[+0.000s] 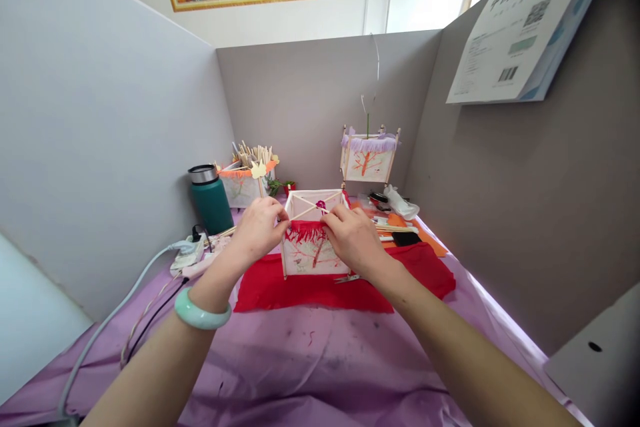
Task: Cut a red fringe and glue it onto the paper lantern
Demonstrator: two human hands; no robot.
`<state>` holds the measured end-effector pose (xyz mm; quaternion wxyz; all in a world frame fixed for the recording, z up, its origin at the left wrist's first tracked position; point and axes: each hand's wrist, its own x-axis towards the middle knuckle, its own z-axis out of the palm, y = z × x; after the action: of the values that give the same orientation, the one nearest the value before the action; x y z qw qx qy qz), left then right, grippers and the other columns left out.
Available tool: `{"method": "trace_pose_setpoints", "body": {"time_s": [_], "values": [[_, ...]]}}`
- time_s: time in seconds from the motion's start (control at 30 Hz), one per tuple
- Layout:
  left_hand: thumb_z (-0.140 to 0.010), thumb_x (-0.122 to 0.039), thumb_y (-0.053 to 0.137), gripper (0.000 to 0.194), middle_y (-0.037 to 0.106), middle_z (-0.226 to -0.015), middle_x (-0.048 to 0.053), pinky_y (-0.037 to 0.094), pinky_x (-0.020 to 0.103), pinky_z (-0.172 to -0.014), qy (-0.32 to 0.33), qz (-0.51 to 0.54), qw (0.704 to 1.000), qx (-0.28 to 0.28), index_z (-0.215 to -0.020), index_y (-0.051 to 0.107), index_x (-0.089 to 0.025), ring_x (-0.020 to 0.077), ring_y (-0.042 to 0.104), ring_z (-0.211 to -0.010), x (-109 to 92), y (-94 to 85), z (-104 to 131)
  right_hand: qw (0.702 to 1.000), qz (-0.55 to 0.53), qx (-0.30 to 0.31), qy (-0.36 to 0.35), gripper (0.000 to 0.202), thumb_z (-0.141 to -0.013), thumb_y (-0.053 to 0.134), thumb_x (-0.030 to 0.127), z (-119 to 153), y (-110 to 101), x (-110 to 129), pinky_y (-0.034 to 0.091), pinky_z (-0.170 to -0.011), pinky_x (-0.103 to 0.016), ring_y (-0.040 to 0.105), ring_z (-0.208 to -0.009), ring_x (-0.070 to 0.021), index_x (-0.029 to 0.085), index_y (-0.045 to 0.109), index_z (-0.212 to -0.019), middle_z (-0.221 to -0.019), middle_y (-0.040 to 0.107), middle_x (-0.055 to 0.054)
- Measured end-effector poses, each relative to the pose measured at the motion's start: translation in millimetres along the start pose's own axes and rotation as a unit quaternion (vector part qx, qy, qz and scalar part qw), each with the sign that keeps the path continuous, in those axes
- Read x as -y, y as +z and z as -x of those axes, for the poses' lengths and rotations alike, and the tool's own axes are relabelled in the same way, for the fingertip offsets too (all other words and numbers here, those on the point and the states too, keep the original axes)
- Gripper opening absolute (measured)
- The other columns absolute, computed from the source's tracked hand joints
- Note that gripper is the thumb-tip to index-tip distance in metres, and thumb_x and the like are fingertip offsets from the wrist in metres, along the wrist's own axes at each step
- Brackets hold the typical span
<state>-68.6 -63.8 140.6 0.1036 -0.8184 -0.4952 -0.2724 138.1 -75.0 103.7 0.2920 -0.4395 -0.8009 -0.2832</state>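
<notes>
A square lantern (pixel 306 259) with wooden stick edges and painted white panels stands upright in front of me. Crossed sticks (pixel 311 203) span its open top, and a red fringe (pixel 306 230) runs along the near upper edge. At the left end of that edge, my left hand (pixel 261 227) pinches the fringe between thumb and fingers. My right hand (pixel 354 240) is closed on the fringe near the right corner; its fingertips partly hide that corner. Red cloth (pixel 310 297) lies under the lantern. Scissors (pixel 349 278) rest on it, partly behind my right hand.
Another lantern with lilac fringe (pixel 369 159) hangs at the back right. A green bottle (pixel 210 199) and a stick-filled lantern box (pixel 243 188) stand at the left, near a power strip (pixel 189 257). Grey partitions (pixel 320 93) enclose the purple-covered table (pixel 300 373).
</notes>
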Motion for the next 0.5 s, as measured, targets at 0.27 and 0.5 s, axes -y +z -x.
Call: {"method": "trace_pose_setpoints", "body": {"time_s": [0.27,0.5], "values": [[-0.072,-0.023,0.051,0.016,0.066,-0.081,0.006,0.044,0.029,-0.07,-0.049,-0.008,0.997,0.06,-0.068,0.067,-0.019,0.0207,0.06,-0.079,-2.3,-6.6,-13.2,1.0,0.0,0.005,0.0,0.019,-0.089,0.044,0.018,0.3,0.7,-0.3,0.029,-0.07,-0.03,0.048,-0.075,-0.0173,0.016,0.063,-0.088,-0.086,0.059,-0.007],[-0.071,-0.017,0.05,0.015,0.067,-0.083,0.007,0.043,0.029,-0.064,-0.091,-0.056,0.993,0.056,-0.076,0.064,-0.018,0.0212,0.061,-0.076,-9.9,-5.3,-10.4,1.0,0.0,0.001,0.001,0.018,-0.089,0.044,0.017,0.1,1.4,-0.5,0.027,-0.069,-0.03,0.046,-0.073,-0.0168,0.016,0.062,-0.088,-0.086,0.059,-0.007]]}}
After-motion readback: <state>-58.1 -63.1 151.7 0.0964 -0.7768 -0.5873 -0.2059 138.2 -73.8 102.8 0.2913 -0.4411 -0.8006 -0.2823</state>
